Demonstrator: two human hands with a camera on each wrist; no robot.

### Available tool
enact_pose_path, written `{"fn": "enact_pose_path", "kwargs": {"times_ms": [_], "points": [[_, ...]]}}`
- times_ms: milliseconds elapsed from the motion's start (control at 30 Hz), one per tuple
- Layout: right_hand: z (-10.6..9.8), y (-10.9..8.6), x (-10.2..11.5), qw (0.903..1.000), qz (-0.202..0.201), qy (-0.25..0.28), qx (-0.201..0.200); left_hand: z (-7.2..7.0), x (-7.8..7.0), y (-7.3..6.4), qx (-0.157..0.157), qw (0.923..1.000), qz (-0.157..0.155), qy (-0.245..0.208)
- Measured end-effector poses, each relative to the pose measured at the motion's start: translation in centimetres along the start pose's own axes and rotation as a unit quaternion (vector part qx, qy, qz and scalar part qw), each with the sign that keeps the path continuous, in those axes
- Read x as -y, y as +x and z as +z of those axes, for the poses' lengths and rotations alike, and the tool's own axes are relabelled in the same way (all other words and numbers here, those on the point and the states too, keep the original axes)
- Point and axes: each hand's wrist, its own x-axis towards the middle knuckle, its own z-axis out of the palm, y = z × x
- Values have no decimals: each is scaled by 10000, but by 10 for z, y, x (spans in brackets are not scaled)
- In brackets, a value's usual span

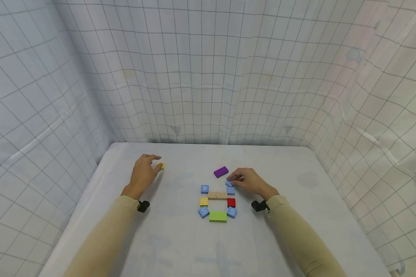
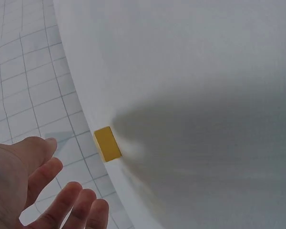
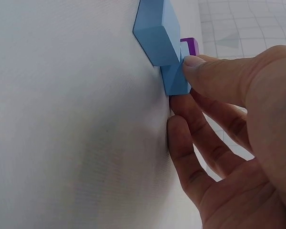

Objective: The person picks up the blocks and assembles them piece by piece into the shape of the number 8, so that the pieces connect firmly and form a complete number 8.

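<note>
My right hand [image 1: 249, 181] pinches a small blue block [image 1: 229, 184] between thumb and fingers, low over the table. Right behind another blue block [image 1: 230, 191], the held one shows in the right wrist view as a blue piece [image 3: 174, 78] under my thumb. At the far left, my left hand [image 1: 144, 172] hovers beside a yellow block [image 1: 162, 166], fingers spread and slightly bent. In the left wrist view that yellow block [image 2: 107, 144] lies beyond the fingertips, with nothing in the hand. A purple block [image 1: 221, 172] lies at an angle just left of the right fingertips.
Around the middle lie a blue block numbered 4 [image 1: 205, 189], a wooden block [image 1: 217, 196], a yellow block [image 1: 203, 202], a red block [image 1: 231, 202], two tilted blue blocks, left [image 1: 203, 212] and right [image 1: 232, 212], and a green block [image 1: 218, 216]. Gridded curtains [image 1: 208, 77] enclose the table.
</note>
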Motion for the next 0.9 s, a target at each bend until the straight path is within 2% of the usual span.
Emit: {"fn": "enact_pose_path", "kwargs": {"times_ms": [167,400,567,900], "points": [[0,0,-1,10000,11,20,-19,-1,8,4,216,9996,-189,33],[-1,1,0,10000,-7,27,25,3,18,11,444,9990,-30,14],[-1,0,-1,9999,-9,89,62,7,21,16,618,9980,-134,-52],[0,1,-5,9999,26,127,84,13,21,20,567,9978,-200,-296]]}}
